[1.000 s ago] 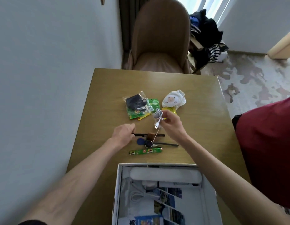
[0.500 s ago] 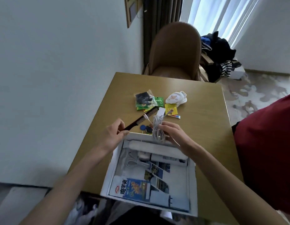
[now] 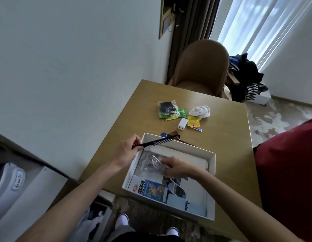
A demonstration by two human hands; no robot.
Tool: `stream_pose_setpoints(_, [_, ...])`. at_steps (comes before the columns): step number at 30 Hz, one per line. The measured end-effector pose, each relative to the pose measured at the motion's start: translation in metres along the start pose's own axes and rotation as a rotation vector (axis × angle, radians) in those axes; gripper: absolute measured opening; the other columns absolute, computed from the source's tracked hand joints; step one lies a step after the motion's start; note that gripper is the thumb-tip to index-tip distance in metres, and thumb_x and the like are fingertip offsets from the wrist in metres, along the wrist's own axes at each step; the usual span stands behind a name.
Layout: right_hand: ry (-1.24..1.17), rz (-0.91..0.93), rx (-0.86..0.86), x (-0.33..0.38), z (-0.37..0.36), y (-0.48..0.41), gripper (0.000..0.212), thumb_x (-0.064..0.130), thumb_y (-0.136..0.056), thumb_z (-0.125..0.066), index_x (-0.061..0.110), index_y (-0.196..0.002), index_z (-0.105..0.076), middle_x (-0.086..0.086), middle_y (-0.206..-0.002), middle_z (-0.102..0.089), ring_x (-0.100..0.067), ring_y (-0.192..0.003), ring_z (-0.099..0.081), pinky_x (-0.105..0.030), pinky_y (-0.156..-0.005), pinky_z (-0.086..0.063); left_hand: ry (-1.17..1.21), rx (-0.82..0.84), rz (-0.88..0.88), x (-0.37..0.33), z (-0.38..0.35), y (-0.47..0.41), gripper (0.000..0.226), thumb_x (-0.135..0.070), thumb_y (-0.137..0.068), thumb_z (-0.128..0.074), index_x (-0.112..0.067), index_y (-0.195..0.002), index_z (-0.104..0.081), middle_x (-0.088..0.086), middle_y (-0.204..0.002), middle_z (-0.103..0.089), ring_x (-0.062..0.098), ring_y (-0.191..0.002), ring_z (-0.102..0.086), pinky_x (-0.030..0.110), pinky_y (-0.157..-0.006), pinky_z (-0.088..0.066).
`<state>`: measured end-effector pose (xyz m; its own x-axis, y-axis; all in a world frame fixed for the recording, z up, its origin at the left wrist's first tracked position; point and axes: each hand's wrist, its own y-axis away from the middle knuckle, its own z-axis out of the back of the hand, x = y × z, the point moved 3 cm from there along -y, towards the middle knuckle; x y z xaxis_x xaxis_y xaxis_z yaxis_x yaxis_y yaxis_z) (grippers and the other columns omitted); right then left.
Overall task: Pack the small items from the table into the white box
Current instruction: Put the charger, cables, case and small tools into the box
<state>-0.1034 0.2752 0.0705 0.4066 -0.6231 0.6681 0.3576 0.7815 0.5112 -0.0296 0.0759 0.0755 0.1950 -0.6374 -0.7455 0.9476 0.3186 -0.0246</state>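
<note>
A wooden surface (image 3: 221, 130) is seen, and the white box (image 3: 212, 172) is placed at its near edge, partly over it. Inside the box a blue packet (image 3: 151, 189) and printed cards are laid. The right hand (image 3: 176, 167) is lowered into the box and is closed on a coiled white cable (image 3: 154, 164). The left hand (image 3: 128, 151) is held at the far left corner of the box, and a black comb (image 3: 158, 142) is pinched in it. Beyond the box, a white sock (image 3: 199, 110), green packets (image 3: 169, 110), a yellow sachet (image 3: 193, 121) and a white charger (image 3: 182, 123) are left on the surface.
</note>
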Motion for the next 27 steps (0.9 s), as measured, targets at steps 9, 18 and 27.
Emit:
stream_pose_setpoints(9, [0.531,0.051,-0.422,0.0,-0.023,-0.024,0.026,0.035,-0.095,-0.05,0.02,-0.113,-0.06,0.0,-0.112,-0.058,-0.019,-0.1,-0.052,-0.036,-0.086,-0.047,0.046,0.101,-0.087,0.013,-0.007,-0.007,0.023,-0.014,-0.088,-0.066,-0.027,-0.084,-0.047,-0.007,-0.067,-0.058,0.001,-0.051,-0.055,0.018,-0.043,-0.041])
stream_pose_setpoints(18, [0.817,0.155,-0.445,-0.003,-0.061,-0.029,0.035,0.026,-0.094,-0.057,0.024,-0.128,-0.055,-0.003,-0.12,-0.063,-0.024,-0.109,-0.052,-0.039,-0.091,-0.043,0.091,0.131,-0.065,0.028,-0.007,-0.007,0.019,-0.015,-0.089,-0.064,-0.027,-0.087,-0.049,-0.004,-0.076,-0.063,0.015,-0.063,-0.061,0.032,-0.054,-0.051])
stream_pose_setpoints(27, [0.581,-0.052,-0.539,-0.009,-0.048,-0.032,0.032,0.049,-0.087,-0.057,0.03,-0.112,-0.066,0.004,-0.115,-0.062,-0.02,-0.107,-0.045,-0.035,-0.087,-0.031,0.109,0.199,-0.101,0.023,-0.013,-0.016,0.019,-0.013,-0.089,-0.063,-0.025,-0.088,-0.049,0.001,-0.081,-0.065,0.013,-0.069,-0.065,0.029,-0.058,-0.057])
